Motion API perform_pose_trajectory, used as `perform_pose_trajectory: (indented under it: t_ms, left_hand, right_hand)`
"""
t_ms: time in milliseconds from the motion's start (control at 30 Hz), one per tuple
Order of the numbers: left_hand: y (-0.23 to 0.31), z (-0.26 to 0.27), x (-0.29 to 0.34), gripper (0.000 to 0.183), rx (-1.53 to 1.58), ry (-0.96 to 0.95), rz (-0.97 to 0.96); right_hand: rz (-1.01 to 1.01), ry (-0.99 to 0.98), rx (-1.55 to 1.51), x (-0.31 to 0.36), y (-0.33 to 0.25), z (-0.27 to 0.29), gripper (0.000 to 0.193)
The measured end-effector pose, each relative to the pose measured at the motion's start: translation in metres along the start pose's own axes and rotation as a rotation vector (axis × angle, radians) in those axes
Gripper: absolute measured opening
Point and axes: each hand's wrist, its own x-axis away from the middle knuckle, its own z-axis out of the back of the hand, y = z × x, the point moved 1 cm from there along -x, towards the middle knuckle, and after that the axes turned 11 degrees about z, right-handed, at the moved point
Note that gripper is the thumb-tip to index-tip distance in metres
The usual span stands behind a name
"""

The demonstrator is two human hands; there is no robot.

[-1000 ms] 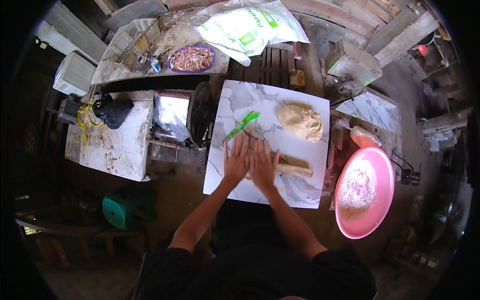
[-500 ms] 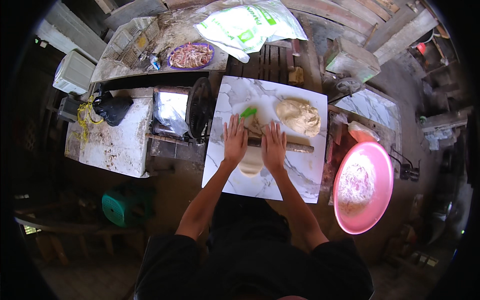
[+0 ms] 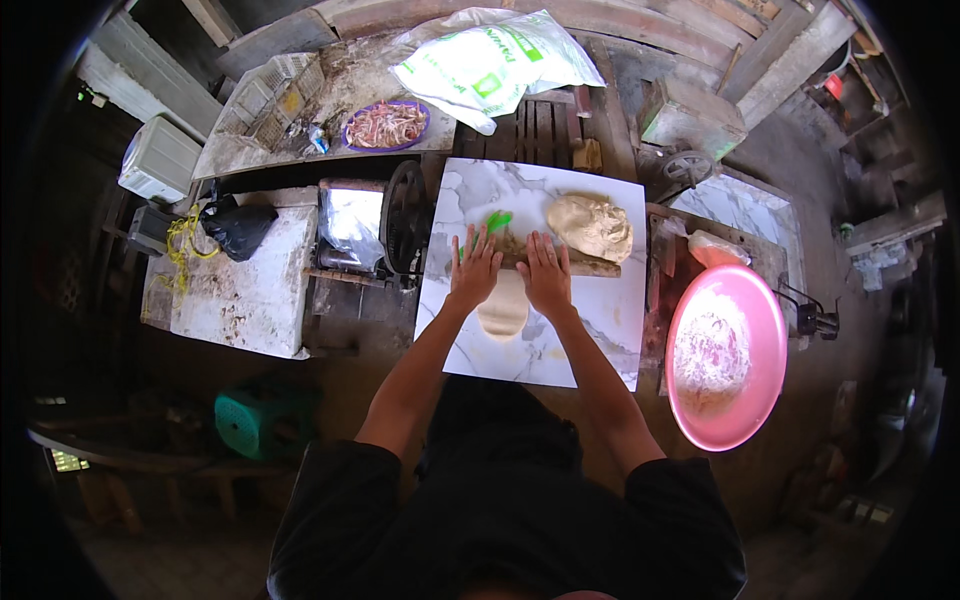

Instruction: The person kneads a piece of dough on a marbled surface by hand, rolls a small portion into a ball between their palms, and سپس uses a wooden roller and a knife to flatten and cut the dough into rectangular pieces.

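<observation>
Versus the frame 1.0 s ago: left hand (image 3: 477,270) and right hand (image 3: 545,273), with the rolling pin (image 3: 597,267), sit farther up the marbled table (image 3: 605,340); more flattened dough (image 3: 503,308) shows. Both hands flat on the pin, fingers extended, not wrapped around it. Flattened dough: centre of frame, below the pin; pale, smooth, tongue-shaped, lower end rounded, upper part hidden.

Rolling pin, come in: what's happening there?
Left hand, right hand: both spread open on rolling pin. Flattened dough: showing on near side. Perhaps in the way: dough lump, close beyond rolling pin's right end.
</observation>
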Motion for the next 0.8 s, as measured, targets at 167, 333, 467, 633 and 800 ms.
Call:
perform_pose_trajectory:
  t_ms: [167,333,467,633,800]
  left_hand:
    - [-0.012,-0.006,0.063,0.050,-0.057,0.034,-0.111]
    - [-0.010,0.010,0.109,0.050,0.024,-0.076,-0.054]
    - [-0.009,0.015,0.105,0.049,0.080,-0.042,-0.046]
    - [0.004,0.013,0.064,0.045,0.187,0.066,-0.033]
    - [0.011,0.019,0.093,0.041,0.123,-0.051,0.015]
  right_hand:
    - [0.037,-0.028,-0.042,0.052,-0.026,0.007,0.055]
    - [0.036,-0.091,-0.038,0.091,-0.051,0.016,0.051]
    - [0.026,-0.030,-0.072,0.079,-0.044,0.018,0.047]
    - [-0.017,0.038,-0.129,0.037,-0.031,0.012,0.044]
    - [-0.006,0.014,-0.132,0.070,-0.049,0.025,0.036]
